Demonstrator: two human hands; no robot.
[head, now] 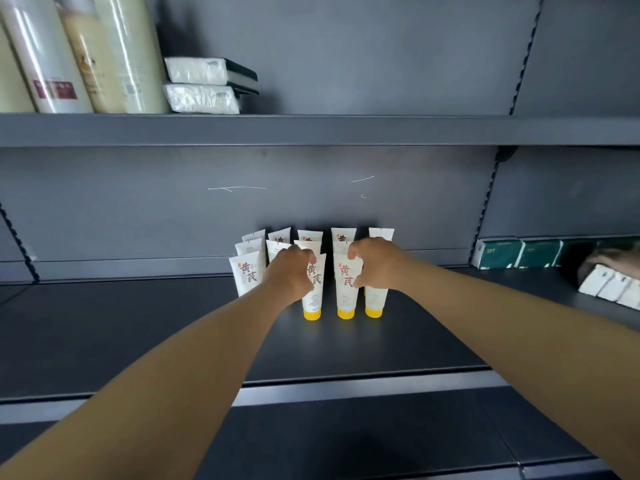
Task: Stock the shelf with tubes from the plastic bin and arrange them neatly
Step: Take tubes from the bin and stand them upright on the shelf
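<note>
Tubes stood cap-down in rows at the back of the shelf; left hand and right hand each clasped a front tube, probably to square the row.

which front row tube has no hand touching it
The leftmost white yellow-capped tube: it stands free, left of the left hand. Its front-row neighbours are covered or touched by that hand or the right hand.
</note>
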